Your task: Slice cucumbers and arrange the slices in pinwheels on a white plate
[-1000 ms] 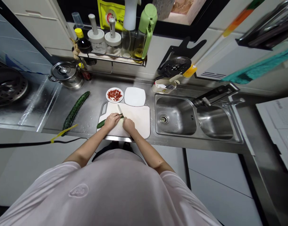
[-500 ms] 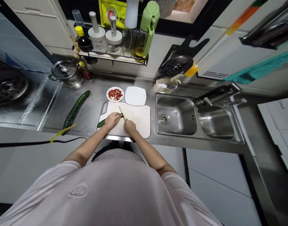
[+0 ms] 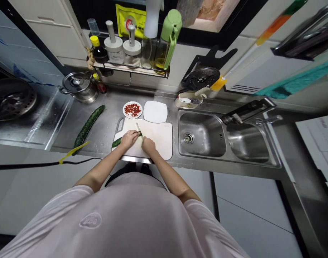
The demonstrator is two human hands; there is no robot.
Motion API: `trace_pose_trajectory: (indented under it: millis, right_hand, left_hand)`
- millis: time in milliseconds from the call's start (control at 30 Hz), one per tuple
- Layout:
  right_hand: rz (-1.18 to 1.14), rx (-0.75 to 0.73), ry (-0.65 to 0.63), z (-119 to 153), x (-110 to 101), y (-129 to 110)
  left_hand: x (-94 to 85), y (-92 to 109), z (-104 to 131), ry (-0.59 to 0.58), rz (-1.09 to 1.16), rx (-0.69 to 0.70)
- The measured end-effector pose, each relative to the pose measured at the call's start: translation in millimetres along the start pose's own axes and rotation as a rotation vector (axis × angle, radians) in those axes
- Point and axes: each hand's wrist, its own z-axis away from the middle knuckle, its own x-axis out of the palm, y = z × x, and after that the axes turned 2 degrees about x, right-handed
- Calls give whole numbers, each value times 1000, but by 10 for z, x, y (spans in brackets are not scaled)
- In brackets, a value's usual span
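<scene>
On a white cutting board lies a piece of green cucumber. My left hand is closed over it, fingers pressed on its right part. My right hand grips a knife by its handle, with the blade pointing up and left at the cucumber's right end. Behind the board are a white plate of chopped red pieces and a white square plate with nothing on it. A long whole cucumber rests on the steel counter to the left.
A lidded steel pot stands at the back left, near a burner. Bottles and jars line a wall shelf. To the right is a double sink with a faucet. A black cable crosses at the left.
The whole view has shifted slightly, so the counter and objects sit a little lower and to the right. Both hands keep nearly the same place over the board.
</scene>
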Motion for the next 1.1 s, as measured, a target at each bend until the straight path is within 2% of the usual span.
trace_pose_trajectory:
  millis: [167, 300, 633, 933, 1100]
  right_hand:
    - [25, 25, -35, 132, 90, 89]
    - [34, 30, -27, 128, 116, 88]
    - [25, 28, -13, 42, 77, 28]
    - [-13, 30, -18, -89, -50, -100]
    - [-36, 49, -10, -85, -34, -104]
  left_hand:
    - [29, -18, 3, 7, -2, -3]
    - [37, -20, 6, 3, -6, -7]
    - [24, 1, -1, 10, -7, -2]
    - [18, 0, 1, -5, -7, -7]
    - [17, 13, 6, 4, -14, -12]
